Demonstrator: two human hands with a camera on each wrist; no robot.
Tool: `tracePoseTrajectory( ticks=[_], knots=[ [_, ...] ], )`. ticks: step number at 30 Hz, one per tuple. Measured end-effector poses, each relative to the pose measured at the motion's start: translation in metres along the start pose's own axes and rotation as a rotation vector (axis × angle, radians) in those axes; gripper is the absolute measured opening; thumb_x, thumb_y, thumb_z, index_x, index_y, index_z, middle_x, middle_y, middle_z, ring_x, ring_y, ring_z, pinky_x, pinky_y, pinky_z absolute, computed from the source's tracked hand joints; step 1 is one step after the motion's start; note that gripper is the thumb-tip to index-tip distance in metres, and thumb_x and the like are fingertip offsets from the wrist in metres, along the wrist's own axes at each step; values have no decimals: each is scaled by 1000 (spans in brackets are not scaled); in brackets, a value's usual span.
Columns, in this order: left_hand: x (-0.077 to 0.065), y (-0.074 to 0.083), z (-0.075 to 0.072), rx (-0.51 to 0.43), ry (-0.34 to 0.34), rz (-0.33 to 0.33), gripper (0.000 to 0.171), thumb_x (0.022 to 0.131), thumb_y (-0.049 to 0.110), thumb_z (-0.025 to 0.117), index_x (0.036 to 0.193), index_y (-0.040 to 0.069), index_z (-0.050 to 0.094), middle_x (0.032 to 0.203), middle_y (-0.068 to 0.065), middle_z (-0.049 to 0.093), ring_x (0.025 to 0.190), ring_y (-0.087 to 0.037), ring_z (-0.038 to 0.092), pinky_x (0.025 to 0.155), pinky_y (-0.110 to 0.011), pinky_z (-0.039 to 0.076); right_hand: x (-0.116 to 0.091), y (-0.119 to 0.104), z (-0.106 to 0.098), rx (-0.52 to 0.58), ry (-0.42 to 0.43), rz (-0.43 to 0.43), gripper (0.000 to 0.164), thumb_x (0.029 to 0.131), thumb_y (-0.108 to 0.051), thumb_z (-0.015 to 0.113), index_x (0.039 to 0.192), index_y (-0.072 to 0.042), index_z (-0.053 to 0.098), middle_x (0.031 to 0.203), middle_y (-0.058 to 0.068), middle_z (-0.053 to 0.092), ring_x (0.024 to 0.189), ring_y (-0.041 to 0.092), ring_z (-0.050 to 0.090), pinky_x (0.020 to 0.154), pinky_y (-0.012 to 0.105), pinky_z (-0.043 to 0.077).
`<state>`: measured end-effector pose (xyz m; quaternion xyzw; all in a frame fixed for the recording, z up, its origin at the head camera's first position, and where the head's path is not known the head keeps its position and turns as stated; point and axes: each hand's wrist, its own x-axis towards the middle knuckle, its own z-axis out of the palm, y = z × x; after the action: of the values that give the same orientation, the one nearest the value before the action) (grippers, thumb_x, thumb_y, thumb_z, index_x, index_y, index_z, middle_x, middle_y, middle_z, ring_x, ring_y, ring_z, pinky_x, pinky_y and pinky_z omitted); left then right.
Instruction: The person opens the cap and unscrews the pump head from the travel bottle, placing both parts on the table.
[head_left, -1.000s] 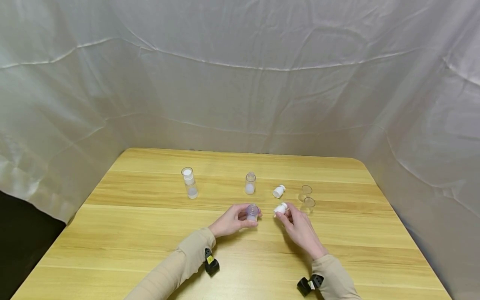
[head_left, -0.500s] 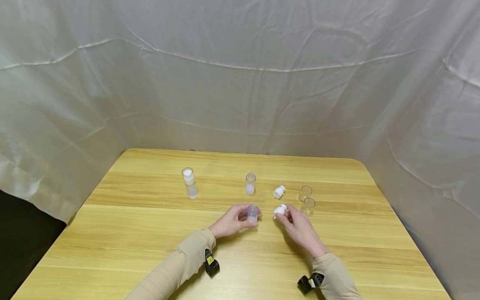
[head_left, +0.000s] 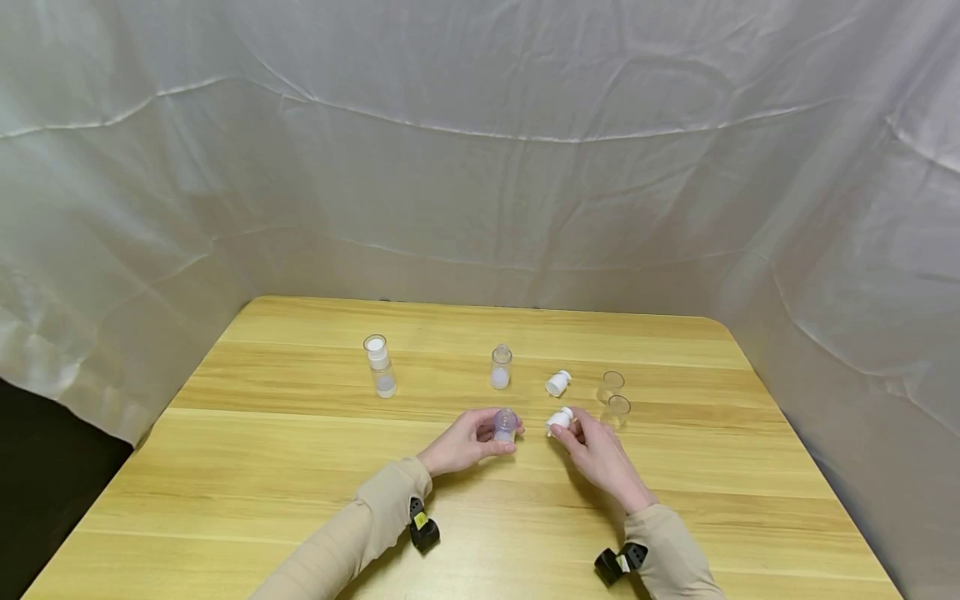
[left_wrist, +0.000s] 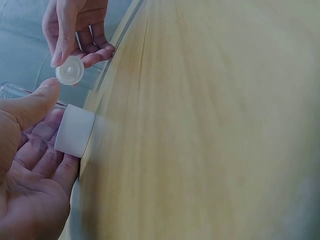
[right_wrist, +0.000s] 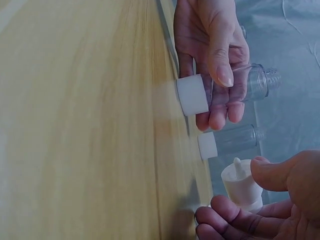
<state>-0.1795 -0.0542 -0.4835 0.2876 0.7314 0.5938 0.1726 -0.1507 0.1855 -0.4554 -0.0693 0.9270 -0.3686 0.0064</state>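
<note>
My left hand grips a small clear bottle between thumb and fingers, its white base down near the tabletop. The bottle's threaded neck is bare. To the right of it, my right hand pinches a white pump head by its side, a short gap away from the bottle. The pump's underside, round with a small stem in the middle, faces the left hand. Behind the hands stands a second uncapped bottle, and a second white pump head lies tilted to its right.
Two clear caps stand to the right, just beyond the right hand. At the back left is a bottle with its white pump and clear cap on. Pale cloth hangs behind the wooden table.
</note>
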Motion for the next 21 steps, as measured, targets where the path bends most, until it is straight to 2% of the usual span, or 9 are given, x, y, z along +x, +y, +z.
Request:
tracePoseTrajectory(
  ticks=[21],
  knots=[
    [-2, 0, 2, 16, 7, 9, 46, 95, 4, 65, 137, -9, 51, 134, -26, 63, 128, -39, 60, 116, -37, 47, -2, 3, 1, 35, 15, -34, 15, 97, -18, 67, 103, -5, 62, 73, 0, 55, 64, 6, 46, 54, 18, 37]
  ],
)
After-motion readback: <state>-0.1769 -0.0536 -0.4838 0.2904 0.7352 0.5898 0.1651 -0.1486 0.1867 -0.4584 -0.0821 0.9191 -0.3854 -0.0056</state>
